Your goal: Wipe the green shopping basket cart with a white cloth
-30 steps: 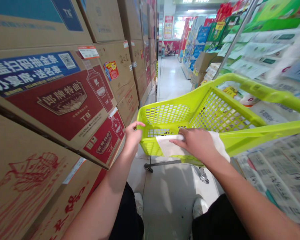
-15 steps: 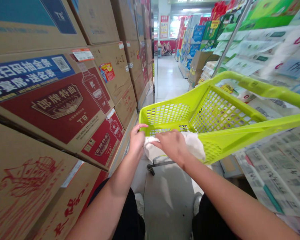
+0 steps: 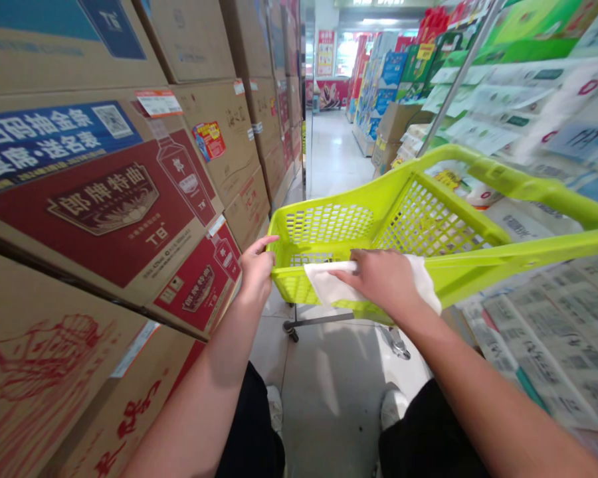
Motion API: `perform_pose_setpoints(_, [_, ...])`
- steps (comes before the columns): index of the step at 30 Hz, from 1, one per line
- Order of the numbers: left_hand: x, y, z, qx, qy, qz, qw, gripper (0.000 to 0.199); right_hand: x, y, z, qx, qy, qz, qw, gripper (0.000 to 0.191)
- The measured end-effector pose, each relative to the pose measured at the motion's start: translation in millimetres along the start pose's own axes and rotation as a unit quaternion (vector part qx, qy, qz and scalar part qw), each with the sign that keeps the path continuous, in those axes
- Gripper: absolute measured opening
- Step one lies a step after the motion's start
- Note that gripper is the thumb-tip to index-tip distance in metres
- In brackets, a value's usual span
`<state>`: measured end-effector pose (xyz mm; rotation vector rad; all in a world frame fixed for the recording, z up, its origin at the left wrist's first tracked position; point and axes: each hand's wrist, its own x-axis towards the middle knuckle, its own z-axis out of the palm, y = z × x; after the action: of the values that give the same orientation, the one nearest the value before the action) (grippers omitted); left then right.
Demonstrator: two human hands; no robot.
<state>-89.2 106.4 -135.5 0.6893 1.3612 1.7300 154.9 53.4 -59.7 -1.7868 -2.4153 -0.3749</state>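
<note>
A lime-green shopping cart (image 3: 443, 265) stands sideways in front of me, its basket a plastic lattice. My left hand (image 3: 258, 262) is closed on the basket's left front corner. With my right hand (image 3: 386, 275) I grip a white cloth (image 3: 329, 282) folded over the near top rim, thumb outside and fingers over the inner side. The cloth hangs down the outer wall and also shows to the right of my wrist. Below the basket, a caster wheel (image 3: 291, 330) rests on the floor.
Stacked cardboard cartons (image 3: 109, 206) rise close on the left. Packs of tissue (image 3: 513, 93) fill the right side behind a metal pole (image 3: 458, 76). A tiled aisle (image 3: 336, 146) runs ahead past coloured displays. My shoes are on the floor below.
My right hand and the cloth have slid right along the near rim, away from the left corner. My left hand has shifted slightly left with the corner of the cart.
</note>
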Motion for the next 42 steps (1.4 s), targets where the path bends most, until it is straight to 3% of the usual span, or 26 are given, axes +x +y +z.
perform_pose_setpoints(5, [-1.4, -5.1, 6.4, -0.007, 0.018, 0.022, 1.000, 0.049, -11.5, 32.0, -4.2, -0.037, 0.003, -0.093, 0.995, 0.052])
perform_pose_setpoints(9, [-20.8, -8.4, 14.8, -0.035, 0.015, 0.030, 0.999, 0.059, -15.4, 32.0, 0.1, -0.040, 0.000, -0.111, 0.993, 0.045])
perform_pose_setpoints(12, [-39.5, -9.0, 21.0, -0.040, 0.017, 0.026, 0.999, 0.058, -13.5, 11.9, 4.6, -0.012, -0.016, -0.126, 0.992, 0.045])
perform_pose_setpoints(16, [-57.2, -9.5, 25.0, -0.037, -0.007, 0.015, 0.999, 0.057, -6.9, -32.6, 7.9, 0.040, -0.026, -0.167, 0.985, 0.036])
perform_pose_setpoints(19, [-56.8, -8.0, 23.1, -0.032, -0.023, 0.005, 0.999, 0.061, -1.5, -56.8, 8.4, 0.060, -0.028, -0.191, 0.979, 0.028])
perform_pose_setpoints(22, [-45.8, -3.3, 17.8, -0.026, -0.031, -0.002, 0.999, 0.064, 2.3, -63.6, 9.7, 0.071, -0.014, -0.190, 0.979, 0.030])
perform_pose_setpoints(27, [-24.4, 4.4, 6.8, -0.045, -0.021, -0.026, 0.998, 0.065, 2.8, -47.5, 14.0, 0.072, 0.017, -0.178, 0.981, 0.043])
perform_pose_setpoints(34, [-4.2, 8.4, -7.9, -0.044, 0.027, 0.002, 0.999, 0.054, -4.7, 8.0, 3.4, 0.043, 0.044, -0.090, 0.994, 0.063])
perform_pose_setpoints(38, [-7.8, 9.7, -8.9, -0.037, 0.037, 0.013, 0.999, 0.047, -9.7, 31.9, -4.0, 0.012, 0.054, -0.018, 0.998, 0.062])
perform_pose_setpoints(42, [-20.2, 6.9, -5.5, -0.036, 0.028, 0.019, 0.999, 0.048, -10.2, 31.6, -3.4, -0.022, 0.043, -0.003, 0.999, 0.070])
